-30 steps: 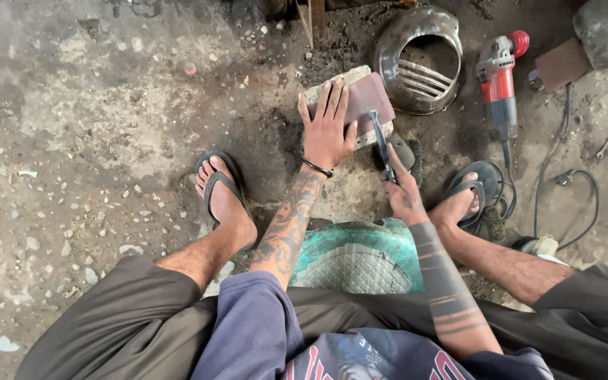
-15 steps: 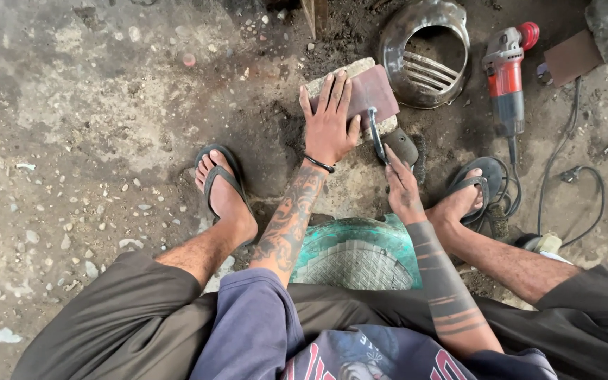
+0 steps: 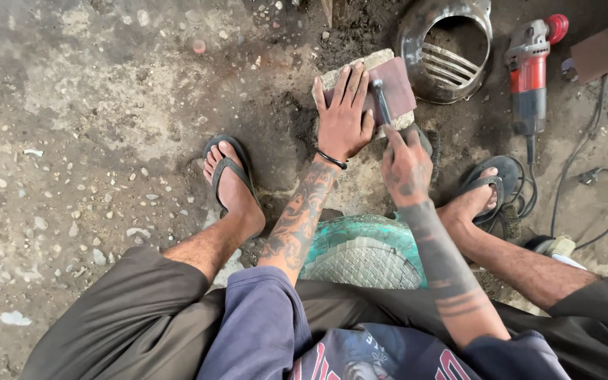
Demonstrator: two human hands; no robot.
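On the dirt floor (image 3: 107,105) between the feet, a stone block (image 3: 378,60) carries a reddish plate (image 3: 399,88). The left hand (image 3: 345,112) lies flat, pinning it; the right hand (image 3: 406,165) grips a tool (image 3: 383,102) whose head touches the plate. A slip could strike the nearby left fingers (image 3: 353,81).

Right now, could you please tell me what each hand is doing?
Left hand: open, pressed flat on the metal plate on the stone block.
Right hand: closed around a hammer.
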